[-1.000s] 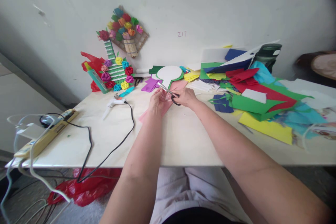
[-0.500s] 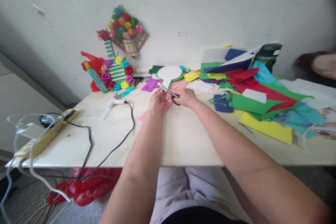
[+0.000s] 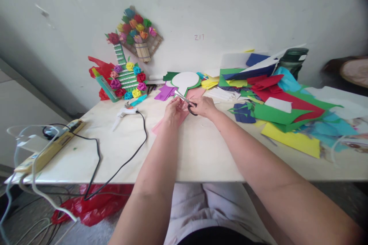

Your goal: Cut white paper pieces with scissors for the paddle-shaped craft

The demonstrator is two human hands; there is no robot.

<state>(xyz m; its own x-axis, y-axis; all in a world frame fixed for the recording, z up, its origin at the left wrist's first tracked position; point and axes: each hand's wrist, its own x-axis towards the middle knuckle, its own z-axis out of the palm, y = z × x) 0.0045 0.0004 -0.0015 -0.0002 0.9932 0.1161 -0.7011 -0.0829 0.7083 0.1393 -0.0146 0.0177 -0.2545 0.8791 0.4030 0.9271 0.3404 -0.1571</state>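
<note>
My right hand (image 3: 204, 106) grips a pair of scissors (image 3: 192, 109) by its black handles, the silver blades pointing up and left. Close beside the blades, my left hand (image 3: 172, 108) has its fingers bent closed around a small piece of pink paper, mostly hidden by the fingers. Pink paper (image 3: 157, 127) lies on the table under the left wrist. Just beyond both hands is a white round-headed cutout with a narrow stem (image 3: 185, 79), backed by green. Purple paper (image 3: 165, 92) rests to its left.
A white glue gun (image 3: 126, 111) with a black cord lies left, near a power strip (image 3: 51, 144). Behind it stand a glue bottle (image 3: 105, 87) and a flower-decorated guitar shape (image 3: 128, 78). Coloured paper sheets (image 3: 293, 138) pile up at right, before a dark bottle (image 3: 291, 61).
The scissors' tips have shifted very slightly to the right, and my left hand has turned a little. My right hand stays nearly in place.
</note>
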